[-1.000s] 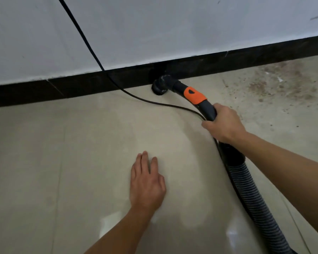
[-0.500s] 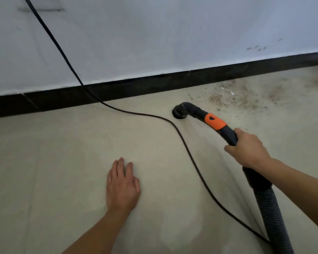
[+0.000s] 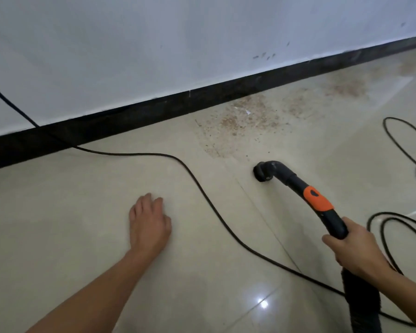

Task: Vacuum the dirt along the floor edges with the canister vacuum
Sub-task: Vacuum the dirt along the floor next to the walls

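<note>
One vacuum handle point(image 3: 332, 217), gripped by right hand point(image 3: 356, 251); brush nozzle point(image 3: 262, 173) on tile, just short of dirt patch point(image 3: 247, 118) beside black baseboard point(image 3: 154, 114). Left hand point(image 3: 149, 222) flat, fingers together, bracing. Step: edge pass. Next, likely: push nozzle forward into dirt.

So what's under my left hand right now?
Only bare floor tile shows around the left hand, lying flat, palm down. Whatever sits directly beneath the palm is covered.
</note>
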A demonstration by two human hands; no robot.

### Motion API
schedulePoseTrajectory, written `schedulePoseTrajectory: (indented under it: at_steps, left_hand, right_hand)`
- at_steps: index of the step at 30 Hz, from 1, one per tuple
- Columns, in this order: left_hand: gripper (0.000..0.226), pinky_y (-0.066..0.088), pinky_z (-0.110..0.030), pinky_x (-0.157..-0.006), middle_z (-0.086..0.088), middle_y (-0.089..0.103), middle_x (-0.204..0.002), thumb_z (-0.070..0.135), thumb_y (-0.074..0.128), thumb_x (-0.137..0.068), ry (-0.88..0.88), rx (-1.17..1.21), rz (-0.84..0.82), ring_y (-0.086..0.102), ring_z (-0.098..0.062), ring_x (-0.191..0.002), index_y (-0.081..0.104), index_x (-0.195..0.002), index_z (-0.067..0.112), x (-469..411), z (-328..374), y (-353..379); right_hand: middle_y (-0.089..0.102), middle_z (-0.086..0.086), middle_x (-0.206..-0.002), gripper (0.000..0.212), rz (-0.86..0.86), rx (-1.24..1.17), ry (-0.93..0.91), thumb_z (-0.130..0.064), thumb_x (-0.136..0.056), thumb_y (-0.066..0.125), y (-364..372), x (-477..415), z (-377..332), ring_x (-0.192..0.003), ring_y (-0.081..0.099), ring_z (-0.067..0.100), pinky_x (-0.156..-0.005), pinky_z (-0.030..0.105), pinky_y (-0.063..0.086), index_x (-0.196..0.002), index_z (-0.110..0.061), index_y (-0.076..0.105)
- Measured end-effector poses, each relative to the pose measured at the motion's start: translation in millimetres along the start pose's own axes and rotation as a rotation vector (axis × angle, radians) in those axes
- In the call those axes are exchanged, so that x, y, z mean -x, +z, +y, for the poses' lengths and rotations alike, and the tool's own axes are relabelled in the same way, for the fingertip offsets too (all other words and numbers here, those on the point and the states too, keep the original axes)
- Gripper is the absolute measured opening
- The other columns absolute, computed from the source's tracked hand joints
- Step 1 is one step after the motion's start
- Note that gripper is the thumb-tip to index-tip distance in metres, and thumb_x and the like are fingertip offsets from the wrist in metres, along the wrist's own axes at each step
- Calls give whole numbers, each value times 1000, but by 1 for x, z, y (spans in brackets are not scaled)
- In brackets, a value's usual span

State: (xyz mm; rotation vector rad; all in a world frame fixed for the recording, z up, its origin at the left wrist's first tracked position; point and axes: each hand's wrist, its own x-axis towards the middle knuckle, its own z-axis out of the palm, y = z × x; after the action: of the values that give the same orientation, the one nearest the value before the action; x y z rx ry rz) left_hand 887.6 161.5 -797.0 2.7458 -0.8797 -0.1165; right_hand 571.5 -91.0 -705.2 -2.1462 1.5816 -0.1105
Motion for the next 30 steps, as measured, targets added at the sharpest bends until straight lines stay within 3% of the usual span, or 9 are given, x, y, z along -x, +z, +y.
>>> schedulePoseTrajectory:
  at_steps: [5,9,12,16,20,23,27,30]
  left_hand:
    - [47,19,-46,-114,-23,34,-149,25,46,-94,-32,-27,-34,27,-37,-139,47,-138,7,-24,28,25]
    - [59,12,-46,-118,-22,27,-154,34,26,-93,-31,-50,-23,20,-36,-144,39,-145,9,-20,26,33]
    - [63,10,-44,-119,-20,23,-156,37,20,-92,-40,-58,-44,16,-34,-145,35,-147,10,-20,27,32]
    - [57,10,-44,-120,-19,22,-157,34,26,-96,-44,-67,-38,15,-33,-146,34,-148,11,-21,27,33]
    - [55,10,-45,-120,-19,22,-157,34,34,-98,-51,-58,-47,14,-32,-147,33,-149,12,-21,25,36]
    - [55,10,-44,-120,-18,22,-157,34,34,-98,-47,-51,-45,14,-32,-147,34,-148,13,-21,24,36]
    - [55,10,-44,-120,-19,22,-157,34,33,-98,-45,-50,-44,15,-32,-147,34,-148,12,-21,23,37]
    - [54,12,-45,-120,-20,24,-156,33,35,-97,-43,-51,-39,17,-33,-146,37,-147,11,-21,23,37]
  right_hand:
    - [61,4,-54,16,-28,-64,-14,-16,-73,70,18,-10,-22,-37,58,14,-41,25,42,-76,-20,54]
    - [63,9,-66,18,-25,-113,-11,-20,-75,68,41,-21,-53,-54,63,29,-53,34,51,-79,-23,51]
    - [61,7,-66,20,-109,-95,-91,-23,-74,67,56,-19,-68,-54,63,28,-50,33,49,-78,-26,48]
    - [62,8,-66,17,-25,-118,-48,-21,-76,67,62,-27,-74,-55,63,29,-54,38,53,-83,-23,51]
    - [62,8,-67,18,-77,-84,-111,-22,-75,66,71,-29,-90,-55,63,29,-52,35,52,-83,-25,50]
    - [63,13,-70,16,-15,-130,-60,-20,-75,66,74,-45,-107,-57,64,32,-57,41,56,-84,-21,52]
    - [61,8,-70,19,-70,-73,-152,-21,-76,66,86,-54,-131,-60,63,31,-57,37,54,-89,-19,52]
    - [62,12,-74,19,-22,-80,-114,-20,-77,65,86,-68,-142,-65,63,34,-62,41,55,-92,-16,53]
